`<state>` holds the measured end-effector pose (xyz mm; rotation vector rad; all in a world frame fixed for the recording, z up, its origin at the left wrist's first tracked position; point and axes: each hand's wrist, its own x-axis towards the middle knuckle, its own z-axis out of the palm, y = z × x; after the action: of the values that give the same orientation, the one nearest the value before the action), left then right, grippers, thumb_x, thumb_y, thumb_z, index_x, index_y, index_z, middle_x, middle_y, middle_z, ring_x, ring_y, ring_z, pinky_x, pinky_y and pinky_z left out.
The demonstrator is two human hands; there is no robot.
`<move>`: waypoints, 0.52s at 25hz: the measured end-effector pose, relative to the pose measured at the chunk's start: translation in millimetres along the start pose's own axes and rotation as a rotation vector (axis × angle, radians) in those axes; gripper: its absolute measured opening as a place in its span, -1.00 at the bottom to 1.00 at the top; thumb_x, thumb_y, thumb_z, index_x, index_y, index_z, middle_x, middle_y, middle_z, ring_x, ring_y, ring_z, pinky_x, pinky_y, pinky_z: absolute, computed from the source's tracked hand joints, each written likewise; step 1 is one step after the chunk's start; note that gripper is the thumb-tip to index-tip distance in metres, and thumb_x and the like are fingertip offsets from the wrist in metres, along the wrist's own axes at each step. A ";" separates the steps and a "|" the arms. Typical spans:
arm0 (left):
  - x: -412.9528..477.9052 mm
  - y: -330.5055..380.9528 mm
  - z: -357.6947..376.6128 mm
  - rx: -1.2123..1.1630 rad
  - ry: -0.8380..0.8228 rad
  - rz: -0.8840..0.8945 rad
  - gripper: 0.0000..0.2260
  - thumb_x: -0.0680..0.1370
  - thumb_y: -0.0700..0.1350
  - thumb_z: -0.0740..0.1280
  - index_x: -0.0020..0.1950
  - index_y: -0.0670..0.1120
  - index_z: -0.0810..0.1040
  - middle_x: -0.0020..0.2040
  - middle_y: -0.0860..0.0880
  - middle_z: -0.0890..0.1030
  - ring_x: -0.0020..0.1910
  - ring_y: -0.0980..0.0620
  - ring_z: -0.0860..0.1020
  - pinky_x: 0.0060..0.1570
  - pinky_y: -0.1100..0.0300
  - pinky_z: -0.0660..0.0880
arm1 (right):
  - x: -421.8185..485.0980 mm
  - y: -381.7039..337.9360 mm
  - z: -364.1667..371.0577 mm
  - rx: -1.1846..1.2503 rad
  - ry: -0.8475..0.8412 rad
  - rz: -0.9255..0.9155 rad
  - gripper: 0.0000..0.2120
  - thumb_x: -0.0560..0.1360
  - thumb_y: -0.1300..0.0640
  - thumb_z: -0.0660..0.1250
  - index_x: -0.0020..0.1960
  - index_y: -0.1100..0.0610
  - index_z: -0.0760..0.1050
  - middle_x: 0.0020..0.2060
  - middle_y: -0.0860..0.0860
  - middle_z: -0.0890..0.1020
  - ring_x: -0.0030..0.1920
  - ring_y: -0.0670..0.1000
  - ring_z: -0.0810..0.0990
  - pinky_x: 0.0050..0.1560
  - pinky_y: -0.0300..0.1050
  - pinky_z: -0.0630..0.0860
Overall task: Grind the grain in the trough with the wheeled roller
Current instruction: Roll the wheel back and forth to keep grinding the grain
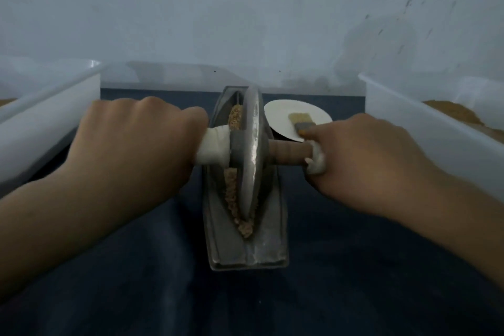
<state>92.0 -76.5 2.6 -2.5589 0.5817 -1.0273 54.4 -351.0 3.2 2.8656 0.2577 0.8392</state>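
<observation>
Metal roller point(252, 150) tight in left hand point(131, 150), right hand point(362, 161)

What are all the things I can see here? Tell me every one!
trough: one, grey metal, middle of the cloth
wheeled roller: one, grey disc on a brown handle with white wrapping, standing in the trough
grain: one heap, tan, in the trough beside the disc
plate: one, white, behind the trough to the right
brush: one, pale bristles and grey band, lying on the plate
left bin: one, whitish plastic, left edge
right bin: one, whitish plastic, right edge, brown powder inside
cloth: one, dark blue, under the trough
left hand: one, grips the roller's left handle end
right hand: one, grips the right handle end
</observation>
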 end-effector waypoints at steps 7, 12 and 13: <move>54.3 4.9 55.7 -0.073 -0.071 -0.165 -0.93 0.50 -0.04 0.34 -0.17 0.02 0.49 -0.35 -0.02 0.41 -0.40 -0.10 0.42 -0.40 0.15 0.24 | 86.3 -5.0 47.4 -0.074 -0.058 0.094 -0.92 0.44 -0.02 0.34 -0.16 -0.02 0.52 -0.36 -0.04 0.43 -0.38 0.04 0.41 -0.42 -0.19 0.18; 57.1 8.5 44.4 -0.053 -0.034 -0.134 -0.89 0.50 -0.03 0.35 -0.17 0.03 0.44 -0.32 -0.02 0.47 -0.37 -0.12 0.48 -0.41 0.15 0.22 | 72.3 -7.0 47.9 -0.021 -0.063 0.123 -0.85 0.47 -0.05 0.34 -0.18 -0.04 0.40 -0.35 -0.05 0.43 -0.35 0.05 0.39 -0.38 -0.14 0.23; 48.2 9.0 36.1 -0.031 -0.017 -0.103 -0.83 0.48 -0.03 0.37 -0.19 0.03 0.38 -0.37 0.01 0.40 -0.43 -0.08 0.39 -0.44 0.18 0.15 | 58.8 -7.0 41.9 -0.008 -0.060 0.110 -0.82 0.47 -0.06 0.34 -0.20 -0.06 0.37 -0.38 -0.07 0.37 -0.40 0.01 0.32 -0.41 -0.15 0.16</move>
<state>147.1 -102.3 1.7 -2.6465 0.4686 -1.0364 125.1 -336.0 -2.5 2.9145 0.0900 0.7694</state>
